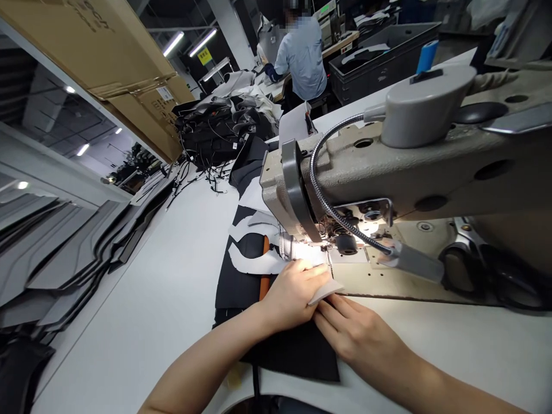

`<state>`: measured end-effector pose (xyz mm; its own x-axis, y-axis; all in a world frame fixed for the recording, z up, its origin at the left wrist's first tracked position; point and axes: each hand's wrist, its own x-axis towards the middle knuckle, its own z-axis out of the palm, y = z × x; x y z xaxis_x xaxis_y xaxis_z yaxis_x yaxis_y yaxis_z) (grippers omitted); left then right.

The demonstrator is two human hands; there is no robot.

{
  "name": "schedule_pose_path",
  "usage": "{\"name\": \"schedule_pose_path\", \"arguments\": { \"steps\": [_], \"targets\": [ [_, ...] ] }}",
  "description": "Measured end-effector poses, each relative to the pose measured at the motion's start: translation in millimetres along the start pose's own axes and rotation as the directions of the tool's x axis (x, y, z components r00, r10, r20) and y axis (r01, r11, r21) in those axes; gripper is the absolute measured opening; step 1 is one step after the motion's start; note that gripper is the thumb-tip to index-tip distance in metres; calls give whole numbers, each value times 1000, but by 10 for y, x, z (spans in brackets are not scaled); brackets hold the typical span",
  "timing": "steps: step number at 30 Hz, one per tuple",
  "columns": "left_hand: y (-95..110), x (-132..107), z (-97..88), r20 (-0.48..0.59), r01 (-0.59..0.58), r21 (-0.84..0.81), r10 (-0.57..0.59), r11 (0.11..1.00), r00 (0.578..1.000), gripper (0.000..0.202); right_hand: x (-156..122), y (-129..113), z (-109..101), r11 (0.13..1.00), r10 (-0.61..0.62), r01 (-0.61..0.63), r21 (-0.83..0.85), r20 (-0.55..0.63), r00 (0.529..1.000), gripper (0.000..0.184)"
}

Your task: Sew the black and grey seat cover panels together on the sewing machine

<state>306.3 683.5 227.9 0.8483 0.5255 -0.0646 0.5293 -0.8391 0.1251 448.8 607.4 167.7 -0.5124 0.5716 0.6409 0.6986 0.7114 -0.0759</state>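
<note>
My left hand [296,290] is closed on the fabric piece just in front of the sewing machine's [357,167] lit needle area, its fingers curled on the cloth. Beside it, my right hand [351,328] pinches the edge of the same piece under a pale grey flap [325,291]; the fingertips are partly hidden. The fabric piece [241,284] is black, with white curved patches [254,260] and an orange-brown strip [264,282] on it. It runs back left of the machine head, and a black end [302,353] lies below my hands.
Black-handled scissors [466,259] rest on the machine bed at right. Stacked grey panels [64,247] line the left side of the white table [164,299]. A dark fabric heap [224,126], cardboard boxes [107,52], a grey crate [383,63] and a person [304,60] are farther back.
</note>
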Motion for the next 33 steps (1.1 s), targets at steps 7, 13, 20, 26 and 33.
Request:
{"name": "schedule_pose_path", "arguments": {
  "steps": [7, 13, 20, 26, 33],
  "targets": [
    [-113, 69, -7, 15, -15, -1, 15, 1000, 1000, 29, 7, 90, 5, 1000, 23, -23, -8, -9, 1000, 34],
    [-260, 176, 16, -20, -83, 163, 87, 983, 996, 32, 43, 251, -24, 997, 65, -66, -27, -3, 998, 38],
    [-8, 145, 48, -115, 73, 225, -48, 972, 992, 21, -64, 81, -23, 993, -117, 118, 25, -30, 993, 30],
    [-223, -82, 113, -122, -152, 313, 199, 937, 972, 33, -100, -354, 177, 980, -148, 153, -129, 45, 988, 39],
    [-252, -74, 225, -250, -129, 157, 166, 979, 954, 27, -39, -504, 240, 993, -11, 14, -118, 32, 999, 42]
  ]
}}
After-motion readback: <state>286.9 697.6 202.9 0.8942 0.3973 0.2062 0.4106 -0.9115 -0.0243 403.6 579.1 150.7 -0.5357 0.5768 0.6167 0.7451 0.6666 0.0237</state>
